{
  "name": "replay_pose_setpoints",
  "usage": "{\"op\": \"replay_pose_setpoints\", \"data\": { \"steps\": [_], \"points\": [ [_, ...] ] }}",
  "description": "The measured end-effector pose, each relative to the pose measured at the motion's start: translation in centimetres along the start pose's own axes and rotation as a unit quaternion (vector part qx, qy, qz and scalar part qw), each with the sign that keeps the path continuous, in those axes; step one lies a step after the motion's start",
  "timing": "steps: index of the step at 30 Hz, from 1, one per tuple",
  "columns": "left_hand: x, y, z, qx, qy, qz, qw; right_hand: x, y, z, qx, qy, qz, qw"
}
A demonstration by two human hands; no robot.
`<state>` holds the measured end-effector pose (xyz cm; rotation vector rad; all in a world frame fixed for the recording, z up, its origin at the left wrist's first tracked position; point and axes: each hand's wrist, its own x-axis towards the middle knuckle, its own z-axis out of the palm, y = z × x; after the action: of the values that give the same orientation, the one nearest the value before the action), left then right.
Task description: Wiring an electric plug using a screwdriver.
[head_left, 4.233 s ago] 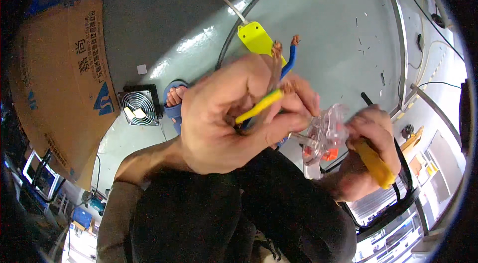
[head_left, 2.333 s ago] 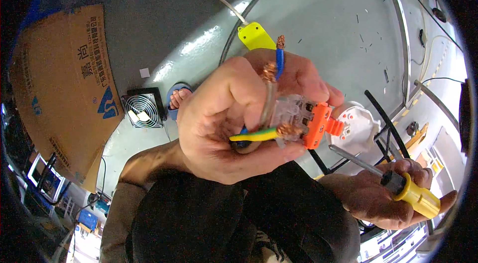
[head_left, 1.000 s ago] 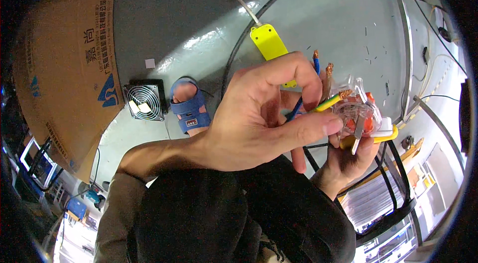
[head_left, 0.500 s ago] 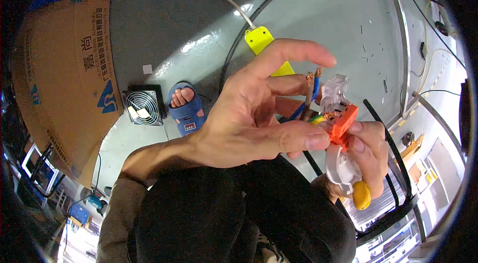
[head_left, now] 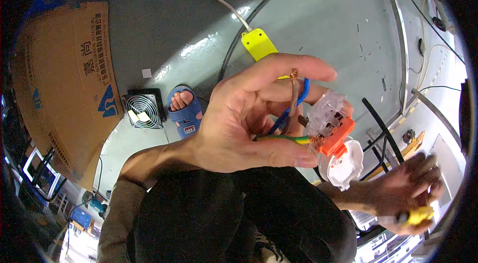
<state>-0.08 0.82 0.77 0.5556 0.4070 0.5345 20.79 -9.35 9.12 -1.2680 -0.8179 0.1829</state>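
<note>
Left hand (head_left: 239,128) pinched the orange plug (head_left: 332,131) and its wires (head_left: 291,113). Plug looked light, rigid, brittle; the body seemed the safest hold. At four o'clock, right hand (head_left: 406,196) was closed around a yellow screwdriver (head_left: 418,215).

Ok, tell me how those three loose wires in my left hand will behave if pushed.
The wires probably bend and hold shape: they stand unsupported above the left hand. Bare copper tips may fray. The plug looks light, so it likely swings with them.

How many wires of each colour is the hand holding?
Blue wire: 1
Brown wire: 1
Green-and-yellow wire: 1
Total: 3, all in the left hand, beside the orange plug part.
</note>
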Motion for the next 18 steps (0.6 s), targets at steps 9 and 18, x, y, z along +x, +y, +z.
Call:
{"op": "replay_pose_setpoints", "data": {
  "steps": [9, 18],
  "points": [
    [0.3, -0.9, 0.2, 0.026, 0.027, 0.144, 0.989, -1.8, 0.1, 3.5, -0.076, 0.106, -0.093, 0.987],
    [0.5, -1.2, -0.3, 0.058, -0.023, 0.195, 0.979, -2.4, 0.4, 3.9, -0.163, 0.164, -0.085, 0.969]
  ]
}}
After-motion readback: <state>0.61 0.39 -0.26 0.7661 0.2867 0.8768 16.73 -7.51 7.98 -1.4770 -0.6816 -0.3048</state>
